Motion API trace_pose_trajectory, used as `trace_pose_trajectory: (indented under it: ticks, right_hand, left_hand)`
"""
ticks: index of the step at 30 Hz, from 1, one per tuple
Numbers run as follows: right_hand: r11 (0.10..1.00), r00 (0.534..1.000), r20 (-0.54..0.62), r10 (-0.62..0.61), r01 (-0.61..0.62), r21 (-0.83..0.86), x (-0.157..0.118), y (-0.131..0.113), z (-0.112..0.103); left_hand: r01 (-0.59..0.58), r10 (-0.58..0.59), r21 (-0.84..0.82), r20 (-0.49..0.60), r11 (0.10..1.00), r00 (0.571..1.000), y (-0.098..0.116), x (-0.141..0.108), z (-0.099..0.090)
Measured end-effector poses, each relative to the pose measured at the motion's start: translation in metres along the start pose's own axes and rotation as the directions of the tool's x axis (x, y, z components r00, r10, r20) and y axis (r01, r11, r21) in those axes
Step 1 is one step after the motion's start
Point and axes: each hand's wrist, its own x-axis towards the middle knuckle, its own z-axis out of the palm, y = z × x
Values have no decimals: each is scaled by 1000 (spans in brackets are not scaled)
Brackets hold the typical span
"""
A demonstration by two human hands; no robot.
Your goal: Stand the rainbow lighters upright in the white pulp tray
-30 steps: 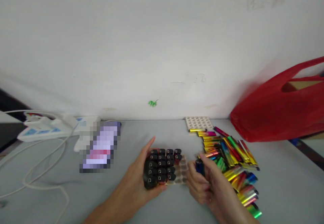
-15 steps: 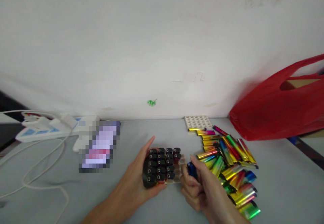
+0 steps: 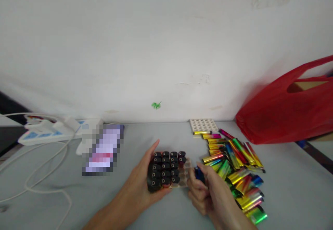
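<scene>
My left hand (image 3: 140, 179) is wrapped round the left side of a pale slotted tray (image 3: 183, 177), thumb along the near edge. Rows of upright oval pieces with black ends (image 3: 165, 166), each with a small ring mark, fill most of it. A few slots on the right side stand bare. Close by the tray's right edge, my right hand (image 3: 208, 188) pinches a dark blue shiny piece (image 3: 199, 175) between thumb and curled fingers; most of it is hidden. Beyond that hand lies a pile of shiny metallic oval tubes (image 3: 238, 176) with black ends, resembling lighters.
A second white slotted tray (image 3: 204, 125) lies against the wall. At the right stands a red bag (image 3: 283, 108). On the left are a phone (image 3: 105, 148) with a blurred screen, a white power strip (image 3: 49, 133) and loose white cables (image 3: 28, 185).
My right hand has shifted slightly right, away from the tray, with the dark blue piece still in it. The left hand and tray are almost unmoved.
</scene>
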Motion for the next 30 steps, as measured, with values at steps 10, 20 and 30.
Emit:
trace_pose_trajectory:
  ticks: [10,20,30]
  right_hand:
    - [827,878,-116,-463,382,-412,-8,-8,11]
    - [388,702,142,-698,536,-750,-14,-21,-8]
    - [160,727,375,-576,550,-820,-12,-29,-15]
  left_hand:
    - [-5,5,16,7,1000,1000,1,0,-1]
    - [1,-1,1,18,1000,1000,1,-1,-3]
    - [-5,5,3,7,1000,1000,-4,-1,-2]
